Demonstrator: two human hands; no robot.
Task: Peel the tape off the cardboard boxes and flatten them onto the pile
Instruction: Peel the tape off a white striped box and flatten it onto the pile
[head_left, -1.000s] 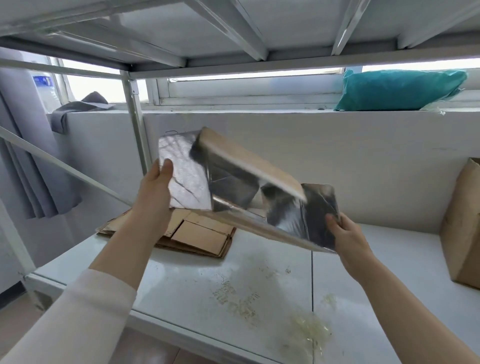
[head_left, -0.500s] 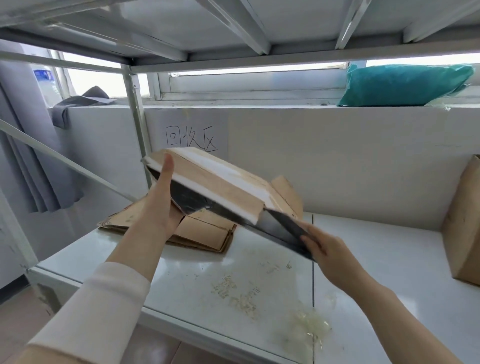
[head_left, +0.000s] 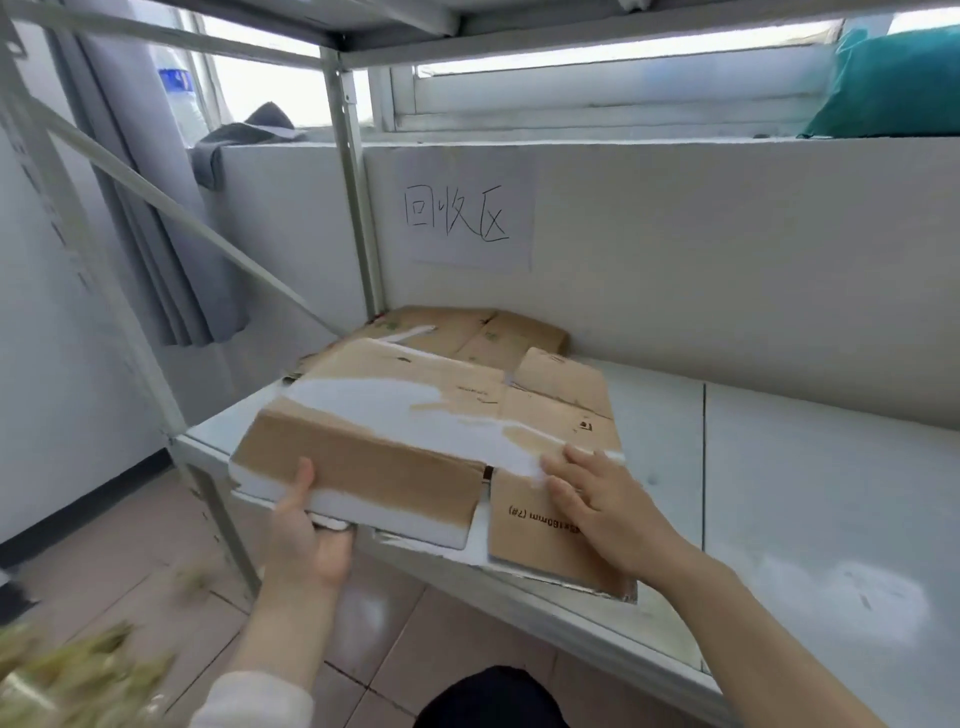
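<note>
Box (head_left: 395, 415) now down on pile (head_left: 457, 327), left hand (head_left: 306, 540) round near edge, right hand (head_left: 602, 504) atop

Flattened brown cardboard box (head_left: 363, 457) with torn white patches; teal fabric cushion (head_left: 898, 83); white paper sign (head_left: 467, 257) with black handwriting

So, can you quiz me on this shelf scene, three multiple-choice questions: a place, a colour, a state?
1. Where is the flattened brown cardboard box? A) floor B) on the cardboard pile on the white metal shelf C) a bin
2. The soft bag on the window ledge is? A) red B) yellow C) teal
3. The right hand is? A) flat on the box B) a fist C) unseen
B, it overlaps the pile; C, teal at top right; A, straight fingers press the cardboard.
</note>
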